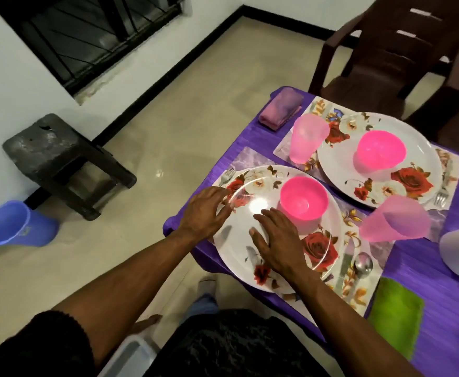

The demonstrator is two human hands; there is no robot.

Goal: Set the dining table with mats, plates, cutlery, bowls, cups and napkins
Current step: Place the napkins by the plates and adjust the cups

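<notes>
Your hands, left and right, lie flat, fingers spread, on the near plate; looks stiff, glossy, slippery, so lift by the rim.

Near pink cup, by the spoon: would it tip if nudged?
Probably. The near pink cup looks like thin translucent plastic, so likely light. It is tall and seems empty, so a sideways push would likely topple or slide it on the mat.

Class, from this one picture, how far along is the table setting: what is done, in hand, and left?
Done: the far plate has a bowl, cup and fork.
In hand: the left hand and right hand rest open on the near plate.
Left: the purple napkin and green napkin seem unplaced.
</notes>
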